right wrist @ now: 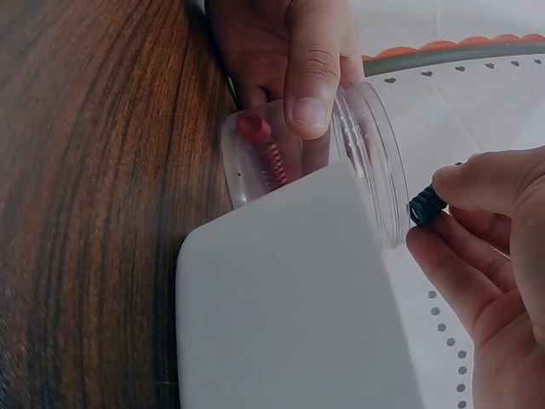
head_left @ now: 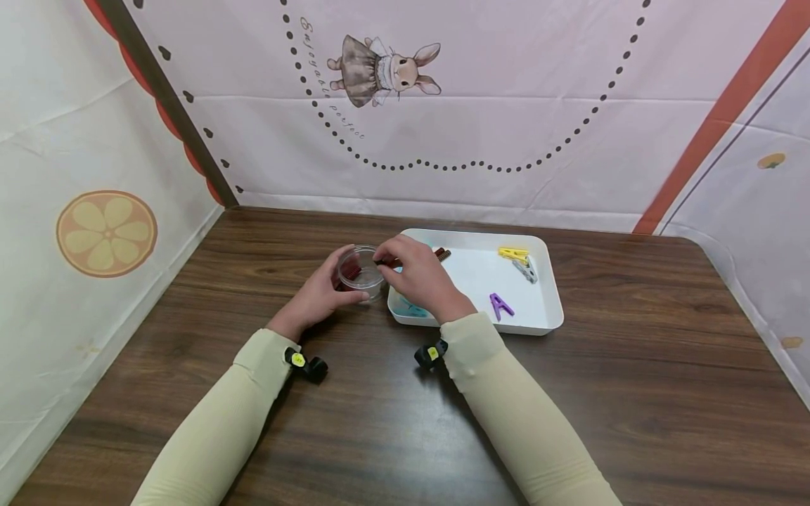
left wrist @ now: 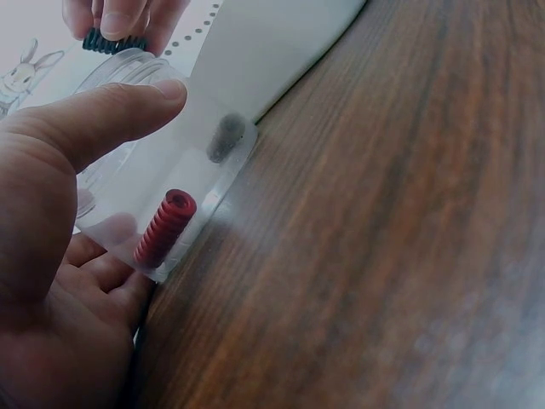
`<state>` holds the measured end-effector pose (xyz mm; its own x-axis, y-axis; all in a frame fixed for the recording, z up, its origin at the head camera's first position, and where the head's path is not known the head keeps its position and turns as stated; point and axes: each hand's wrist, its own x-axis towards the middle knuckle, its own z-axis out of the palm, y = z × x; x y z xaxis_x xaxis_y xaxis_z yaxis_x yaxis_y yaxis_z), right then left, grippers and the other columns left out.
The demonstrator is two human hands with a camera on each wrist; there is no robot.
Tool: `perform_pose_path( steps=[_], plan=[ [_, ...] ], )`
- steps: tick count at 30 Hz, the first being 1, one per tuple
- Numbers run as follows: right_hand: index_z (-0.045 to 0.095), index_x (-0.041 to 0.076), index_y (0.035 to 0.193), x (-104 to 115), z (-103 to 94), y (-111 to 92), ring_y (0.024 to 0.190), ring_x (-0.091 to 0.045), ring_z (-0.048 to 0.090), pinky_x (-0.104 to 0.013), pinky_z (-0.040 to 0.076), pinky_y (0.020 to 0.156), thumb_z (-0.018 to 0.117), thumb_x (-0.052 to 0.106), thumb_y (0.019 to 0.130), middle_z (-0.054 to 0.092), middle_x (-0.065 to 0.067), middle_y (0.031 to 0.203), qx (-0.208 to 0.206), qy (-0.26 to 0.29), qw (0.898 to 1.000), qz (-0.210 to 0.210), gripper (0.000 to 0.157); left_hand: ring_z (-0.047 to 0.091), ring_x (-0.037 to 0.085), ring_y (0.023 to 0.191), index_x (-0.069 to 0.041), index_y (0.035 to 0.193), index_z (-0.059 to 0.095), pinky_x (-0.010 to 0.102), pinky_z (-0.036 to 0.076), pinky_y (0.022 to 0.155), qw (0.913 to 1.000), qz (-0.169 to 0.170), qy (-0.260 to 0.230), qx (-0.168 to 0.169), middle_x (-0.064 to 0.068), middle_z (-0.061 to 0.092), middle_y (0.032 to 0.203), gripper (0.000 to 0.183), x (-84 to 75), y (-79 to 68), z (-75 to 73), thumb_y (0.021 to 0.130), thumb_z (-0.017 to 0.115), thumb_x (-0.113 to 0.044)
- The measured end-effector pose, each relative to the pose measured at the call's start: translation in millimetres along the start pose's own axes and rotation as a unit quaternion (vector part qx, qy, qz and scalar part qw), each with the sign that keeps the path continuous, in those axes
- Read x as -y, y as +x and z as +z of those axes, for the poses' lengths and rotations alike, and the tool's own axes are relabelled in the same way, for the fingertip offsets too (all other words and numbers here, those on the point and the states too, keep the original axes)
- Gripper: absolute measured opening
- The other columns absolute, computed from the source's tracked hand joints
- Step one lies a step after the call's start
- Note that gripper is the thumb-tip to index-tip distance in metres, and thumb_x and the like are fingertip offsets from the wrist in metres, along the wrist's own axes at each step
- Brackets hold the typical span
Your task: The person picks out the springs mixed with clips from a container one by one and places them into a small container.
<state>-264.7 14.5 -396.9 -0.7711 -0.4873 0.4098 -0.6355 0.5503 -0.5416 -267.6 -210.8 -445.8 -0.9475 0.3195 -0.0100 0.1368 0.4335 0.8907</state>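
Note:
My left hand (head_left: 316, 294) grips a clear plastic jar (head_left: 368, 281) standing on the table, thumb on the near side and fingers behind. Inside the jar lies a red coil spring (left wrist: 166, 228). A dark rounded shape (left wrist: 226, 138) shows through the jar's wall, too blurred to identify. Just above the jar's open mouth, my right hand (head_left: 419, 273) pinches a dark green coil spring (right wrist: 427, 207) between thumb and fingers. That hand and its wrist hang over the left part of a white tray (head_left: 477, 270), hiding some of its contents.
Toward the tray's right lie a yellow clothespin (head_left: 512, 252), a grey clothespin (head_left: 525, 270) and a purple clothespin (head_left: 500, 306). Reddish-brown springs (head_left: 445, 254) show past my right hand. Something teal (head_left: 410, 308) lies in the near left corner. Printed cloth surrounds the wooden table (head_left: 354, 414).

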Motion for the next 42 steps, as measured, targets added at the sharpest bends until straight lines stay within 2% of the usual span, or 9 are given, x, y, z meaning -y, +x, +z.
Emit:
perform_pose_path(
  steps=[1,6,8,12,16,19,26,42],
  plan=[
    [0.068,0.013,0.103,0.1,0.3,0.0,0.092,-0.01,0.062,-0.027,0.054,0.084,0.064,0.013,0.093,0.063,0.001,0.101,0.001,0.0,1.0,0.001,0.011,0.038,0.025,0.141,-0.022,0.153,0.02,0.047,0.032,0.115,1.0,-0.002,-0.001,0.001,0.008,0.034,0.156,0.092,-4.9,-2.2,0.0,0.082,0.079,-0.023],
    [0.068,0.012,0.104,0.2,0.4,0.1,0.092,-0.01,0.062,-0.027,0.054,0.084,0.064,0.013,0.093,0.063,0.001,0.101,0.003,0.0,1.0,0.004,0.012,0.035,0.028,0.142,-0.019,0.154,0.018,0.048,0.03,0.116,0.9999,-0.011,-0.005,0.005,0.012,0.031,0.157,0.092,-5.7,-1.2,0.1,0.083,0.078,-0.018],
    [0.068,0.012,0.104,0.1,0.4,0.1,0.092,-0.011,0.062,-0.027,0.054,0.085,0.064,0.013,0.093,0.063,0.001,0.101,0.003,0.002,1.0,0.005,0.012,0.036,0.026,0.142,-0.022,0.154,0.018,0.047,0.03,0.116,0.9999,-0.008,-0.006,0.004,0.009,0.032,0.157,0.094,2.8,2.2,0.2,0.083,0.079,-0.021],
    [0.068,0.012,0.104,0.2,0.4,-0.1,0.092,-0.011,0.063,-0.027,0.054,0.085,0.064,0.012,0.092,0.063,0.001,0.101,0.001,0.003,1.0,0.006,0.012,0.037,0.023,0.142,-0.026,0.153,0.019,0.046,0.031,0.116,1.0,-0.003,-0.006,0.001,0.005,0.033,0.156,0.095,4.2,1.7,0.1,0.081,0.08,-0.027],
    [0.067,0.014,0.104,0.1,0.1,-0.5,0.092,-0.01,0.063,-0.027,0.054,0.085,0.064,0.012,0.092,0.064,0.001,0.101,0.003,-0.001,1.0,0.01,0.013,0.037,0.022,0.142,-0.026,0.153,0.019,0.045,0.031,0.116,1.0,-0.005,-0.005,0.0,0.005,0.033,0.156,0.095,3.9,2.2,0.3,0.081,0.08,-0.027],
    [0.067,0.014,0.105,0.2,-0.1,-0.6,0.092,-0.01,0.063,-0.027,0.054,0.086,0.064,0.012,0.092,0.064,0.001,0.102,0.005,-0.001,1.0,0.012,0.013,0.035,0.025,0.143,-0.022,0.154,0.019,0.046,0.029,0.117,0.9999,-0.009,-0.004,0.003,0.009,0.032,0.157,0.093,-0.4,1.4,0.5,0.082,0.079,-0.022],
    [0.068,0.012,0.107,0.7,-0.2,0.0,0.093,-0.011,0.063,-0.029,0.054,0.087,0.065,0.012,0.092,0.065,0.0,0.103,0.007,0.002,1.0,0.012,0.015,0.033,0.03,0.143,-0.012,0.153,0.018,0.047,0.029,0.116,0.9998,-0.015,-0.001,0.009,0.016,0.032,0.156,0.09,-24.2,-8.7,-0.2,0.084,0.076,-0.015],
    [0.067,0.012,0.107,-0.1,-0.3,0.0,0.093,-0.011,0.064,-0.028,0.054,0.085,0.064,0.012,0.092,0.065,0.0,0.103,0.007,-0.007,1.0,0.01,0.015,0.035,0.031,0.142,-0.012,0.153,0.018,0.048,0.03,0.116,0.9998,-0.013,-0.008,0.01,0.018,0.032,0.155,0.091,-28.1,-9.9,0.5,0.084,0.077,-0.015]
  ],
)
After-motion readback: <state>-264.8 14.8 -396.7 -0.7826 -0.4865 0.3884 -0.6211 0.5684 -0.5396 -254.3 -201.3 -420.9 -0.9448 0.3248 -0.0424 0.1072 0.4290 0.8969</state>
